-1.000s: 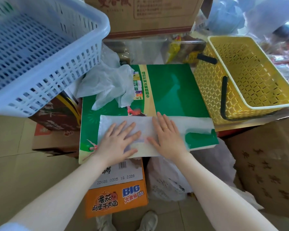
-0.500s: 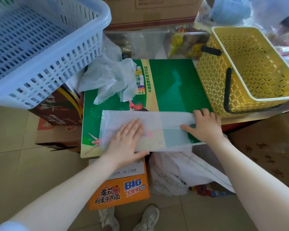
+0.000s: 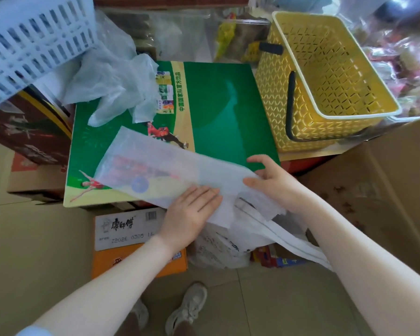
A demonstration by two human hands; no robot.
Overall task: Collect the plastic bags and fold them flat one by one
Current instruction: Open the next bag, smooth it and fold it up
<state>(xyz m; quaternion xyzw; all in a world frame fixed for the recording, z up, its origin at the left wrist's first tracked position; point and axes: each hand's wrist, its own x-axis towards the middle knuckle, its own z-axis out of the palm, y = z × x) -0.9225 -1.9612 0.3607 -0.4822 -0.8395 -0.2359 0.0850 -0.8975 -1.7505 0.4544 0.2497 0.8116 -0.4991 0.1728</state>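
On top of the green box (image 3: 218, 112), the translucent plastic bag (image 3: 155, 170) lies skewed, mid-fold. Left hand (image 3: 192, 212) presses it with flat, relaxed fingers; right hand (image 3: 274, 183) pinches its right end. Next, probably, that end must be folded across squarely and smoothed flat.

Folded bag turned askew and drawn toward the near edge

The translucent plastic bag (image 3: 160, 170), pressed flat and parallel to the front edge of the green box (image 3: 223, 105) one second ago, is now turned at a slant, and its right end is lifted off the box. The left hand (image 3: 192, 214), before laid on the left half of the bag, is now placed at its near edge, beyond the box front. The right hand (image 3: 274, 183), before flat on the middle, is now closed on the right end of the bag.
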